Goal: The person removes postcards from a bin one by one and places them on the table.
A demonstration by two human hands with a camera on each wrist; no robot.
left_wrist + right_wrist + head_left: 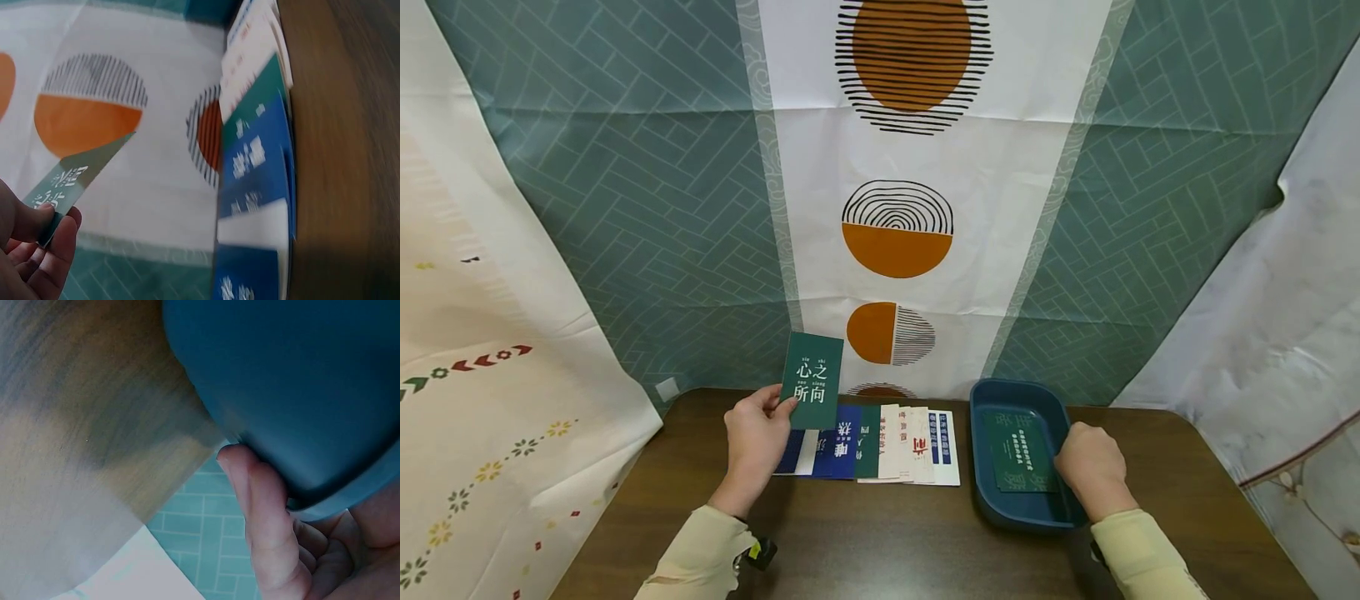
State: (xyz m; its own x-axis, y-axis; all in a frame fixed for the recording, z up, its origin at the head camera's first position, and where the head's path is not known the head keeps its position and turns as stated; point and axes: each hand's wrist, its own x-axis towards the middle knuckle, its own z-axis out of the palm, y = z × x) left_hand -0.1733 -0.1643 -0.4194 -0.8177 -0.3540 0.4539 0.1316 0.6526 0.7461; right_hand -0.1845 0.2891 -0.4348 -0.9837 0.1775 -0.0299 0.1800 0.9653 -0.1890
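Note:
My left hand [752, 442] pinches a dark green card [812, 362] with white Chinese characters between thumb and fingers. It is raised over the left end of an overlapping row of cards, and in the left wrist view the card [78, 172] is tilted. The row has blue cards [835, 454], a green one [868, 442] and whitish ones [916, 446]. To the right, my right hand [1093, 467] grips the rim of a blue plastic bin [1030, 523]. In the right wrist view its fingers [269, 519] lie against the bin's outer wall [269, 394]. Inside the bin lies a green card [1021, 454].
Everything stands on a brown wooden table [880, 542]. Along its back edge hangs a patterned cloth [700, 250] with orange and black shapes on its white middle strip. Pale fabric hangs at the left [512, 292] and right [1262, 358].

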